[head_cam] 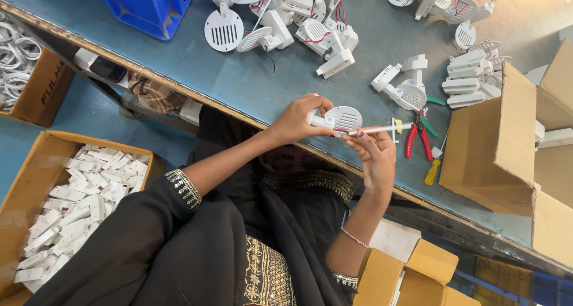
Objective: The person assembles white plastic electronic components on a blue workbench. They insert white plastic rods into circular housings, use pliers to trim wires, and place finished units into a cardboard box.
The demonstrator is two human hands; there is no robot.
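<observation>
My left hand [296, 120] grips a white plastic part with a round slotted disc [342, 117], held just above the near edge of the blue-grey table [239, 79]. My right hand [375, 154] pinches a thin white rod-shaped tool [382, 128] whose tip meets the part beside the disc. Thin red wire shows where the two meet. Black sleeves with gold trim cover both arms.
Piles of similar white disc parts with red wires [298, 25] lie across the table. Red-handled pliers [419, 140] and a small yellow screwdriver [432, 172] rest right of my hands. An open cardboard box [495, 151] stands at right; a box of white pieces [77, 204] sits lower left; a blue bin [143, 4] is at top left.
</observation>
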